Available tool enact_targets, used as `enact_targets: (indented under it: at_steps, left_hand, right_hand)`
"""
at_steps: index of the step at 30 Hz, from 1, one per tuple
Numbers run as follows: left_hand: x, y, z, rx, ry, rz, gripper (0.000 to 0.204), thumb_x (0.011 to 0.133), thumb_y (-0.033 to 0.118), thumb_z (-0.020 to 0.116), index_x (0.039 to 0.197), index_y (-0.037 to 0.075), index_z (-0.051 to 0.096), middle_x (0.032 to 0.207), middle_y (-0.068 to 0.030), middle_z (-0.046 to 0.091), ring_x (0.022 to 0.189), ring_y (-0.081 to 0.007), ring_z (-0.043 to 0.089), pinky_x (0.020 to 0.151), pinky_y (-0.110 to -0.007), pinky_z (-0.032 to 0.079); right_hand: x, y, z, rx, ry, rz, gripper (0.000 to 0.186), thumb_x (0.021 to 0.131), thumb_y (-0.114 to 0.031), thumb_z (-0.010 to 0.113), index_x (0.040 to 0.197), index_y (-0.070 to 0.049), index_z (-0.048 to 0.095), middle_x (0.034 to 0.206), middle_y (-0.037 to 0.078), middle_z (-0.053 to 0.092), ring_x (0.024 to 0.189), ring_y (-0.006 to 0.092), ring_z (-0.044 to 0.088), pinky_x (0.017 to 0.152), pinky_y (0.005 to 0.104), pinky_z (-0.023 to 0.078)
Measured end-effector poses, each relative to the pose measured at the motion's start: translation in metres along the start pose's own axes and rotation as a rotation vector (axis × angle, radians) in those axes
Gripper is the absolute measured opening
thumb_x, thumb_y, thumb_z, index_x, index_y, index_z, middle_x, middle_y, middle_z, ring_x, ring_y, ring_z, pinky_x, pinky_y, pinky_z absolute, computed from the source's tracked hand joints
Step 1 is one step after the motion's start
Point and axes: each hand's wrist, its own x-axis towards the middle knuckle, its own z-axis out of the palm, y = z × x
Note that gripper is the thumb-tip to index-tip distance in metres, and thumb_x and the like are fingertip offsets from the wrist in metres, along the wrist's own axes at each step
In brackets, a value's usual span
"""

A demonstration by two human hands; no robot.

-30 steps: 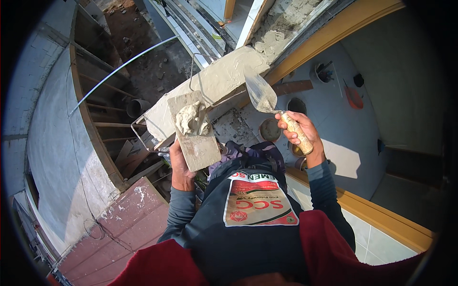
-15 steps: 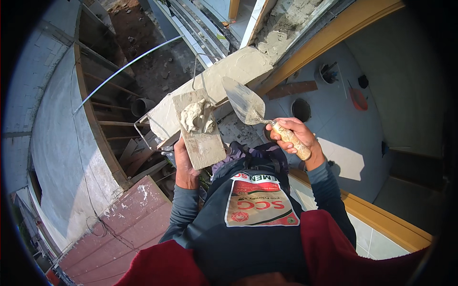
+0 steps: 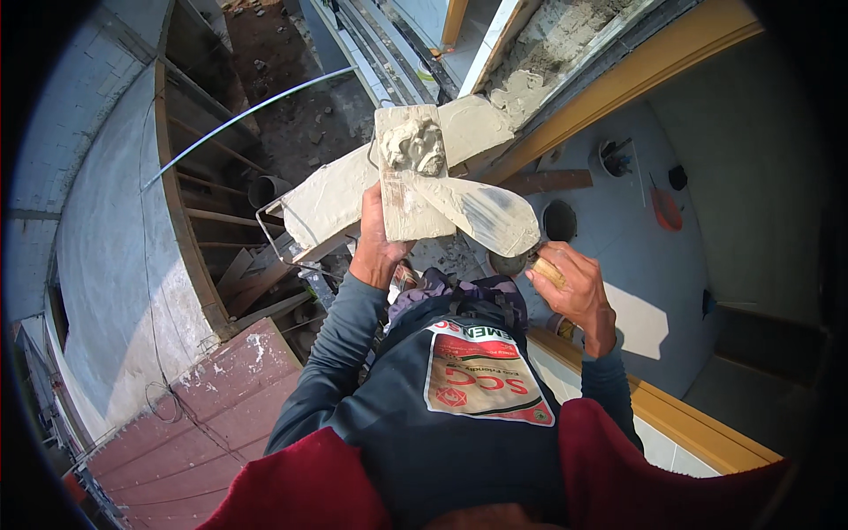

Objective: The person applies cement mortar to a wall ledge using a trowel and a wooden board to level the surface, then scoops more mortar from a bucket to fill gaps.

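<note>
Your left hand is closed around the lower left edge of a flat, rectangular, pale wooden board, which you hold in front of you, over the ledge. A rough lump of wet, cream-grey mortar sits on its upper half. Your right hand grips the yellowish handle of a leaf-shaped metal trowel smeared with mortar; its blade crosses the board's right edge, the tip just below the lump. Whether the blade touches the board, you cannot tell from here. Behind the board runs a long ledge coated in smooth cream plaster. Your dark blue-grey shirt bears a large printed panel in red, tan and white, its lettering upside down in this view, with small emblems in the lower corners. A dark round bucket stands beyond your right hand.
</note>
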Motion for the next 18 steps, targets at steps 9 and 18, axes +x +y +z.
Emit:
enact_targets:
  at_steps: [9,18]
  left_hand:
    - [-0.008,-0.01,0.0,0.102,0.024,-0.06,0.041,0.095,0.027,0.041,0.124,0.001,0.055,0.112,-0.0128,0.067,0.097,-0.0245,0.069,0.087,-0.041,0.057]
    - [0.004,0.002,-0.025,-0.078,-0.019,-0.079,0.046,0.095,0.029,0.04,0.129,0.002,0.054,0.121,-0.0159,0.064,0.106,-0.0305,0.065,0.095,-0.048,0.052]
  right_hand:
    - [-0.001,0.027,0.043,-0.206,0.251,-0.242,0.023,0.068,-0.002,0.078,0.087,0.001,0.064,0.092,0.014,0.067,0.076,0.0313,0.066,0.065,0.0366,0.054]
    - [0.006,0.011,0.035,-0.095,0.273,-0.195,0.037,0.066,0.002,0.081,0.098,0.004,0.063,0.098,0.019,0.069,0.079,0.0337,0.069,0.069,0.0376,0.055]
